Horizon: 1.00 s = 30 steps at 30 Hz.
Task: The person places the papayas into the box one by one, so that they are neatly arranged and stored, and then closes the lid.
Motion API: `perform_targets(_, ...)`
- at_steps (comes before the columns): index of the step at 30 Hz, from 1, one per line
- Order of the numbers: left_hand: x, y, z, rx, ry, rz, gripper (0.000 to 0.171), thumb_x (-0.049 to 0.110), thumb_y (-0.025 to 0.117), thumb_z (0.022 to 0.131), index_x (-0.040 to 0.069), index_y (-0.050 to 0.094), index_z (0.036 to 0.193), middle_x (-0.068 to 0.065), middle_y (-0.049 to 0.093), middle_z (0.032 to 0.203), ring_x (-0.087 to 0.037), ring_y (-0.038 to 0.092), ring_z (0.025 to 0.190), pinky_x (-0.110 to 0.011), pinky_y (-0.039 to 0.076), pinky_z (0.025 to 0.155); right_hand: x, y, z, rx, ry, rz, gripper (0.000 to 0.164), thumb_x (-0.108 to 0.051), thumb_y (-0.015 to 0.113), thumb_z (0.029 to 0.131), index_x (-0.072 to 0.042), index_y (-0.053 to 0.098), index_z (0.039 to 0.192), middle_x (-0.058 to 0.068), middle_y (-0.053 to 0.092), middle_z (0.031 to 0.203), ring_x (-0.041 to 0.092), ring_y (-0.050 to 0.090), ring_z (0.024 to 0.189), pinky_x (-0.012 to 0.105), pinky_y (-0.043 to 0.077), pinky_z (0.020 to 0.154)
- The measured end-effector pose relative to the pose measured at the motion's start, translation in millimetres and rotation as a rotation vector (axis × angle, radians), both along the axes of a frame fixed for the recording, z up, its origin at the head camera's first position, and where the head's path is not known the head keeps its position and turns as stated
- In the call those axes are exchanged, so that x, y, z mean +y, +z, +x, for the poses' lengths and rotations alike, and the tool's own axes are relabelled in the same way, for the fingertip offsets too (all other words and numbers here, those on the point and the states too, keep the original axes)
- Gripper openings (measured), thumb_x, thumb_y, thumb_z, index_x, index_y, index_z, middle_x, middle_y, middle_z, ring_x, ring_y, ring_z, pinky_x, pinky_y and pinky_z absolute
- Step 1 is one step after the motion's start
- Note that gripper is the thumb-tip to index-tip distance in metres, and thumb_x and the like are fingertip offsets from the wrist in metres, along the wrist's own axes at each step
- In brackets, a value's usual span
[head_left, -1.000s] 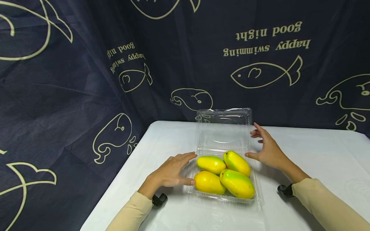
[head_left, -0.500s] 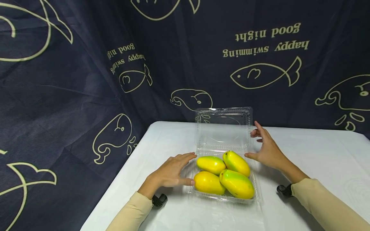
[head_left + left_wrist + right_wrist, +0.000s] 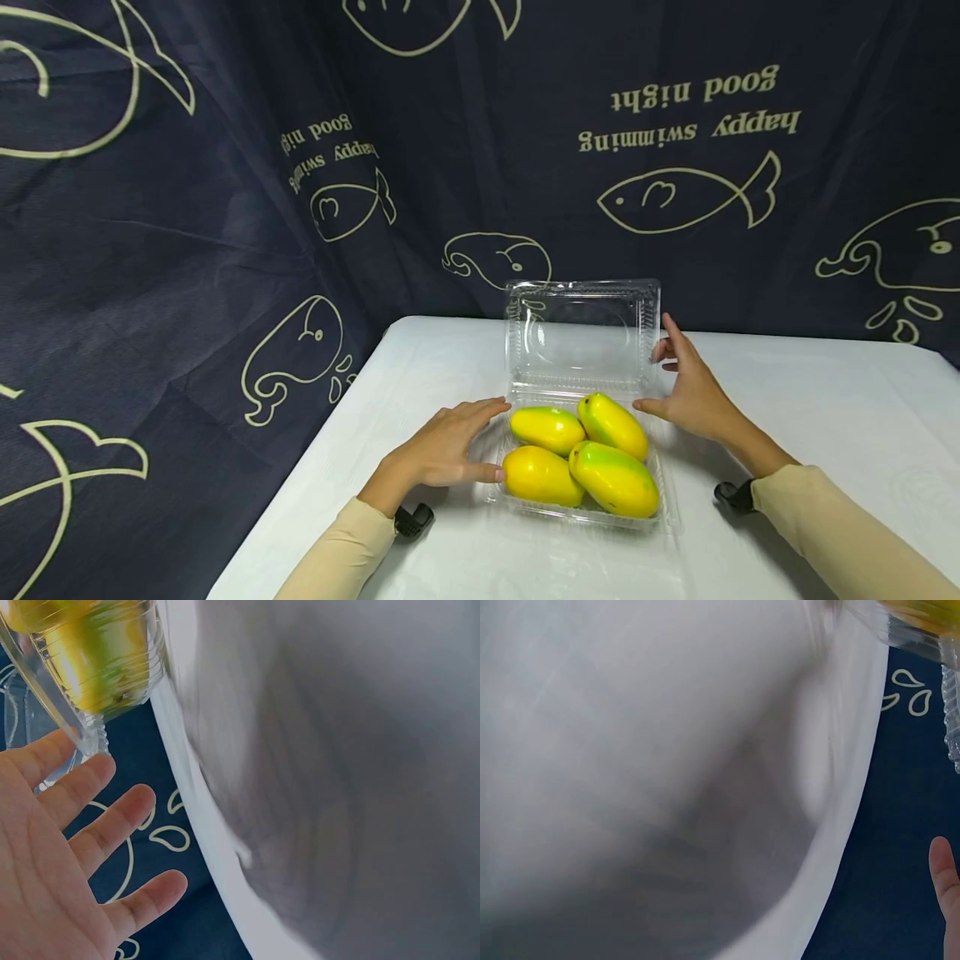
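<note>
A clear plastic clamshell box point(image 3: 577, 515) holds several yellow-green mangoes point(image 3: 615, 479), its hinged lid point(image 3: 583, 354) raised at the back. My left hand point(image 3: 453, 442) lies along the box's left side, fingers extended and thumb tip at the front-left mango. In the left wrist view, the fingers point(image 3: 112, 829) are spread beside the ribbed plastic wall. At the other side, my right hand point(image 3: 693, 392) has its fingertips right at the lid's right edge, with its thumb near the hinge. Only one finger point(image 3: 943, 874) of it shows in the right wrist view.
The box stands on a white-covered table point(image 3: 825, 400). Dark blue cloth point(image 3: 480, 150) printed with fish and whales hangs behind the table and along its left. A small black device point(image 3: 414, 520) is worn on the left wrist, another device point(image 3: 735, 497) on the right.
The lid has tilted up a little toward me, its right edge shifting slightly right. My right fingers have moved up slightly along that edge; my left hand has stayed put.
</note>
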State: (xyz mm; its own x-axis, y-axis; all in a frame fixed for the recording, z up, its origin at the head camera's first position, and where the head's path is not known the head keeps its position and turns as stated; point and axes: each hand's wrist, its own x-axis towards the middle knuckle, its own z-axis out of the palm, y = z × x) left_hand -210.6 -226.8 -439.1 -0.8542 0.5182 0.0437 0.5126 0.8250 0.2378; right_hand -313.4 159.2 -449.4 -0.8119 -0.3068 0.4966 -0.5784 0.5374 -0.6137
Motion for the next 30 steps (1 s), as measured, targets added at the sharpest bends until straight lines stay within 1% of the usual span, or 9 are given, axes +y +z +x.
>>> perform_targets(5,0.2,0.8,1.9,-0.003,-0.002,0.002,0.094,0.080,0.054,0.082,0.035,0.025,0.158,0.010,0.030,0.164,-0.017,0.035,0.148,-0.054,0.038,0.110,-0.7,2.1,2.7,0.007,0.010,-0.013,0.139,-0.002,0.094,0.059,-0.014,0.002,0.163,0.007,0.046,0.106,0.024,0.048,0.104,0.054,0.046,0.095)
perform_targets(8,1.0,1.5,2.8,-0.003,-0.002,0.003,0.093,0.080,0.054,0.082,0.037,0.023,0.158,0.011,0.030,0.164,-0.016,0.035,0.148,-0.053,0.038,0.109,0.6,2.3,3.9,0.018,0.005,-0.013,0.137,-0.003,0.094,0.059,-0.015,0.006,0.163,0.006,0.046,0.106,0.024,0.049,0.103,0.047,0.049,0.093)
perform_targets(11,1.7,1.2,3.1,-0.001,-0.003,0.001,0.093,0.080,0.054,0.082,0.036,0.024,0.158,0.012,0.029,0.164,-0.016,0.035,0.148,-0.053,0.038,0.109,2.2,1.6,5.8,0.019,0.002,-0.014,0.135,-0.005,0.095,0.059,-0.016,0.009,0.163,0.004,0.046,0.107,0.024,0.049,0.103,0.038,0.051,0.090)
perform_targets(13,2.0,0.6,3.4,-0.002,0.001,-0.003,0.094,0.080,0.054,0.082,0.033,0.026,0.159,0.012,0.029,0.164,-0.016,0.036,0.147,-0.053,0.038,0.109,2.6,1.3,7.8,0.013,0.006,-0.015,0.135,-0.007,0.096,0.060,-0.016,0.009,0.163,0.005,0.046,0.108,0.021,0.049,0.104,0.037,0.052,0.091)
perform_targets(18,2.9,1.3,5.3,-0.006,0.010,-0.010,0.095,0.079,0.056,0.082,0.029,0.028,0.159,0.012,0.029,0.164,-0.017,0.036,0.147,-0.054,0.038,0.109,4.0,2.7,12.1,0.018,0.021,-0.017,0.134,-0.014,0.098,0.060,-0.017,0.012,0.162,0.005,0.048,0.112,0.011,0.049,0.107,0.031,0.050,0.093)
perform_targets(20,3.4,2.2,5.7,-0.004,0.009,-0.012,0.095,0.078,0.056,0.082,0.029,0.029,0.158,0.011,0.030,0.164,-0.017,0.036,0.147,-0.054,0.038,0.109,5.3,3.1,13.5,0.024,0.029,-0.022,0.133,-0.017,0.098,0.060,-0.018,0.012,0.162,0.006,0.049,0.114,0.009,0.050,0.107,0.025,0.049,0.092)
perform_targets(24,4.2,3.0,5.7,-0.002,0.004,-0.014,0.095,0.077,0.057,0.083,0.028,0.029,0.159,0.009,0.031,0.164,-0.017,0.036,0.147,-0.055,0.039,0.108,7.8,2.9,17.3,0.033,0.040,-0.029,0.131,-0.020,0.097,0.062,-0.019,0.013,0.162,0.007,0.050,0.117,0.011,0.052,0.108,0.023,0.048,0.091)
perform_targets(26,4.3,3.4,5.8,-0.003,0.008,-0.016,0.094,0.077,0.057,0.083,0.029,0.028,0.159,0.009,0.031,0.164,-0.017,0.036,0.148,-0.055,0.038,0.108,8.4,3.3,19.4,0.040,0.044,-0.036,0.128,-0.018,0.097,0.063,-0.020,0.015,0.162,0.008,0.052,0.118,0.013,0.053,0.108,0.023,0.047,0.092)
perform_targets(30,3.9,4.2,5.9,0.001,0.019,-0.031,0.094,0.078,0.055,0.083,0.029,0.028,0.159,0.010,0.031,0.163,-0.017,0.035,0.148,-0.055,0.039,0.108,8.8,4.0,22.4,0.057,0.064,-0.057,0.123,-0.015,0.095,0.066,-0.020,0.017,0.162,0.010,0.053,0.121,0.015,0.055,0.107,0.018,0.047,0.092)
